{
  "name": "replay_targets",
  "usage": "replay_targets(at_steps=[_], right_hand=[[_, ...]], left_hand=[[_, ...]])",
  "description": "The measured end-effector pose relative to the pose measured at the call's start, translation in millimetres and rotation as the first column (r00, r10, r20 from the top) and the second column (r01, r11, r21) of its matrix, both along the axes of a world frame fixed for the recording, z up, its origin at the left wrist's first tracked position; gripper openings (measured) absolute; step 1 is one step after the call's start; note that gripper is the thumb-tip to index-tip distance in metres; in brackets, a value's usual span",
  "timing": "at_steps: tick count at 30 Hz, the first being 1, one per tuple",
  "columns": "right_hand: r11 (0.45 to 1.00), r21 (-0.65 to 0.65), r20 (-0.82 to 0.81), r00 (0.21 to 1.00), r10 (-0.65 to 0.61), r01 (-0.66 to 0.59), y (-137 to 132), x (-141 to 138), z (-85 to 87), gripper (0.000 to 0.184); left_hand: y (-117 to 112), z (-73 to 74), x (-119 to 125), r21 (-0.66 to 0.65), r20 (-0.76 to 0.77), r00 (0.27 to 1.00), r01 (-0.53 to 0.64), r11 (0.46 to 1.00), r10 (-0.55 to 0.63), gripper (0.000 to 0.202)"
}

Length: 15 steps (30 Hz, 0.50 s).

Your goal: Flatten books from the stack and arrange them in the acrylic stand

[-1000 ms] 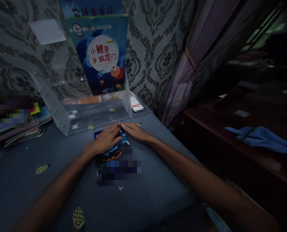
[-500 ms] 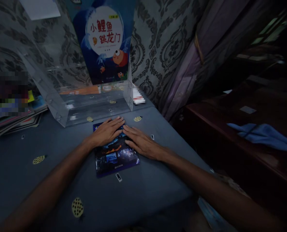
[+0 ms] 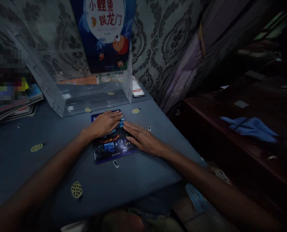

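A dark blue book [image 3: 115,146] with a glossy picture cover lies flat on the cloth-covered table [image 3: 143,170]. My left hand [image 3: 105,123] rests palm down across its upper left part, fingers stretched toward the right. From the other side, my right hand [image 3: 143,138] lies flat over the book's right edge, fingertips pointing up and left. Both hands are open and grip nothing. Together they cover much of the upper half of the cover.
Behind the book stands a clear acrylic rack [image 3: 54,93] holding an upright blue picture book [image 3: 107,48]. A stack of books [image 3: 20,108] sits at the far left. To the right are a dark red piece of furniture [image 3: 206,119] and a blue cloth [image 3: 251,127].
The view has tilted down, so the table and rack appear higher. My left hand has shifted slightly left relative to my right, leaving a wider gap between the fingertips. The book stays flat.
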State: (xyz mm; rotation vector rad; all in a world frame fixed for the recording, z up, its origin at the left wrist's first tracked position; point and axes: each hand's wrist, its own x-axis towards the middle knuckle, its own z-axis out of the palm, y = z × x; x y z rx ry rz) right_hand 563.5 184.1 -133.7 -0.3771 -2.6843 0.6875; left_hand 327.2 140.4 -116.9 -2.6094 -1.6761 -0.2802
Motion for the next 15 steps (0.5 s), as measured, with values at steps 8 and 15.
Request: replay_targets(at_steps=[8, 15], right_hand=[[1.0, 0.002, -0.004, 1.0, -0.015, 0.015, -5, 5, 0.4, 0.047], [1.0, -0.003, 0.001, 1.0, 0.005, -0.005, -6, 10, 2.0, 0.045]], left_hand=[[-14, 5.6, 8, -0.127, 0.065, 0.997, 0.049, 0.991, -0.041, 0.045], [-19, 5.9, 12, -0.134, 0.04, 0.997, 0.066, 0.989, -0.061, 0.045]])
